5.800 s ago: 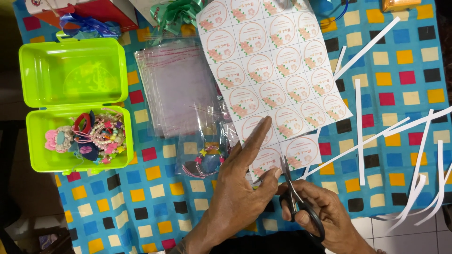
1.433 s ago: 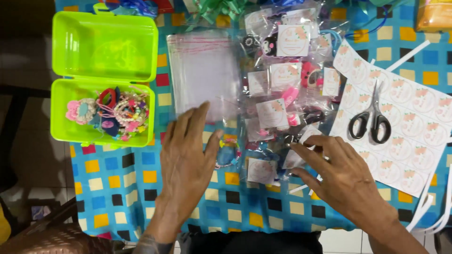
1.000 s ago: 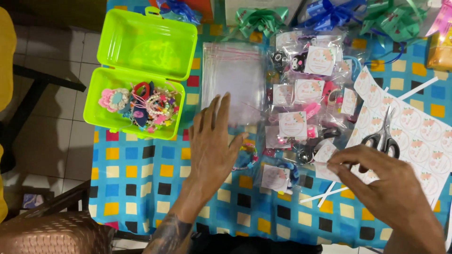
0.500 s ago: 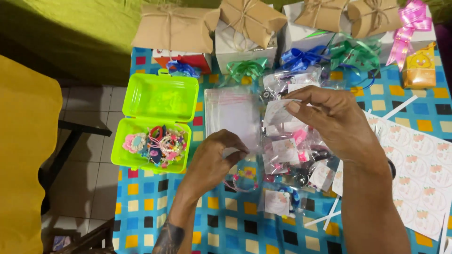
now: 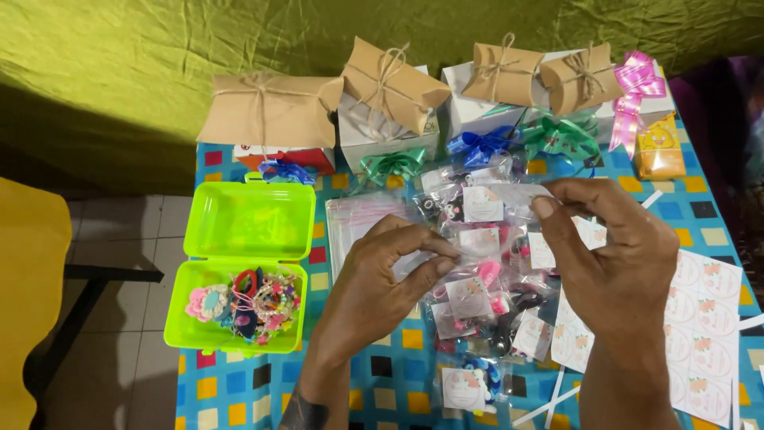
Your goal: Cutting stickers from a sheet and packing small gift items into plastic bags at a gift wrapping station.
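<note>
Both hands, left hand (image 5: 374,279) and right hand (image 5: 613,255), pinch a clear, flimsy plastic sleeve (image 5: 509,193) by its edges; light, slippery, probably best held at corners.

Left hand (image 5: 374,283) raised, back to camera, thumb and forefinger pinched together at its upper right — tattooed wrist below. Right hand (image 5: 617,255) likewise raised, fingertips pinched at its upper left.

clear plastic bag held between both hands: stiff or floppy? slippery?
Likely floppy: the clear bag hangs thin between left hand and right hand. Probably very light. Its glossy film may slip, so a fingertip pinch seems apt.
</note>
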